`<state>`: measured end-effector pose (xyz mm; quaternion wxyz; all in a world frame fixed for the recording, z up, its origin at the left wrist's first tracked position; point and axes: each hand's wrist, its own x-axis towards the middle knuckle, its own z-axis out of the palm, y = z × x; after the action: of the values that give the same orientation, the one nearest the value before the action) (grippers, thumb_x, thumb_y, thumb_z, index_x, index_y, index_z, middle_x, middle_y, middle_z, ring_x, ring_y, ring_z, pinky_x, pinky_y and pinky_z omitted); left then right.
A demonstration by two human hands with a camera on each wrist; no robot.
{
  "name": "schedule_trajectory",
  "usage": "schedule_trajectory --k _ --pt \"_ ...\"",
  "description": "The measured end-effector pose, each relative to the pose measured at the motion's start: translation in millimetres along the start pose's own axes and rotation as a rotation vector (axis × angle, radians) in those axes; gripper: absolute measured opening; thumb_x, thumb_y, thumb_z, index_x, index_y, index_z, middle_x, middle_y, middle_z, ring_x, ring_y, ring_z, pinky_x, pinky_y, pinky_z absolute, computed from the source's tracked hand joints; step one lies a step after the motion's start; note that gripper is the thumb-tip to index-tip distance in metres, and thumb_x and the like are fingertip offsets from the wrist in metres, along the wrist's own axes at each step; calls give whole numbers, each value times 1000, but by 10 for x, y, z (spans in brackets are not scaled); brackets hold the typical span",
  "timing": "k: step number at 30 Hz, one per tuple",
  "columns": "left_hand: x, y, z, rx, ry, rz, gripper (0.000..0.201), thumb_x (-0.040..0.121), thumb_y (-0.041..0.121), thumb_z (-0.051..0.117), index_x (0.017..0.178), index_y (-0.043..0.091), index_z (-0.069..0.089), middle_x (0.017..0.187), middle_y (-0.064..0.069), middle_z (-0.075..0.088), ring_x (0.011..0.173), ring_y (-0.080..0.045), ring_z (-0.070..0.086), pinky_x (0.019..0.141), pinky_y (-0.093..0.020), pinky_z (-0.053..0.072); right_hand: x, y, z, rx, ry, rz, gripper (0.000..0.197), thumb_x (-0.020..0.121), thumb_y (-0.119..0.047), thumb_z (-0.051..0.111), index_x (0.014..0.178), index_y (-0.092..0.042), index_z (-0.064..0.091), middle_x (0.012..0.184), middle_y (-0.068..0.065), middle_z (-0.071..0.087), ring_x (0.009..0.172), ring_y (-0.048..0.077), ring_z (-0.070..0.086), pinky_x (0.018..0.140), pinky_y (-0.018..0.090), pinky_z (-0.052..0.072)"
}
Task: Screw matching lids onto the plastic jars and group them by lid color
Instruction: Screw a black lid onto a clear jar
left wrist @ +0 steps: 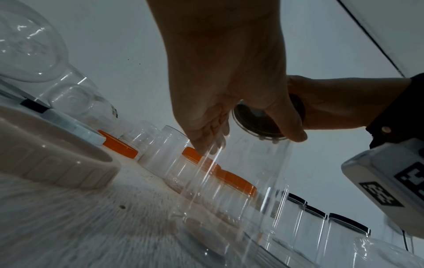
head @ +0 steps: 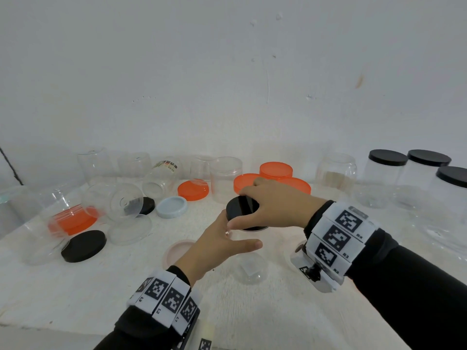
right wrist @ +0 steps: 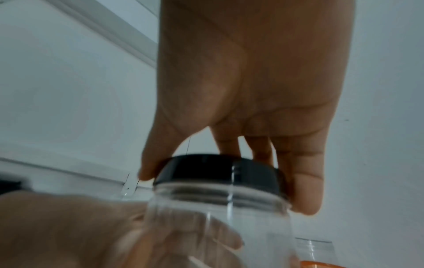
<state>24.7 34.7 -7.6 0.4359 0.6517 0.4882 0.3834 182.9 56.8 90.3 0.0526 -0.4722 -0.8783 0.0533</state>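
From the head camera I see my right hand [head: 275, 208] clamped from above on a round black plastic lid [head: 243, 209], thumb on the near rim and fingers curled over the far rim. The lid sits on the mouth of a clear plastic jar [head: 250, 266] standing upright on the white table [head: 75, 294], near its front middle. My left hand [head: 217, 246] wraps the jar's wall just below the lid, thumb stretched across the front. Three black-lidded clear jars [head: 388, 173] stand grouped at the far right edge. Loose orange lids [head: 193, 190] lie behind the hands; a loose black lid [head: 84, 245] and a pale blue lid [head: 171, 207] lie to the left, among open clear jars. A pale pink lid [head: 177, 251] lies just beside the left wrist. Bare tabletop shows along the front edge, nearest me.

From the left wrist camera, the left hand [left wrist: 224, 87] has its fingers [left wrist: 206, 141] pressed round the far side of the clear jar [left wrist: 241, 181], thumb on the near shoulder under the black lid [left wrist: 259, 125]. The right hand [left wrist: 339, 107] covers the lid from the right.

From the right wrist camera, the right hand [right wrist: 252, 90] pinches the black lid [right wrist: 220, 170] between thumb and fingers; the lid rests on the jar's [right wrist: 220, 226] threaded neck, slightly tilted. The left hand [right wrist: 75, 230] is blurred at lower left.
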Motion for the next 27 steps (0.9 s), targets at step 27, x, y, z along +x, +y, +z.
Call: schedule_trajectory --k 27 --pt "-52 85 9 -14 -13 10 90 63 47 83 140 41 37 135 20 53 131 -6 44 112 -42 35 -21 41 -72 124 -69 -85 50 76 -60 67 107 -21 62 101 -1 55 92 17 52 76 33 48"
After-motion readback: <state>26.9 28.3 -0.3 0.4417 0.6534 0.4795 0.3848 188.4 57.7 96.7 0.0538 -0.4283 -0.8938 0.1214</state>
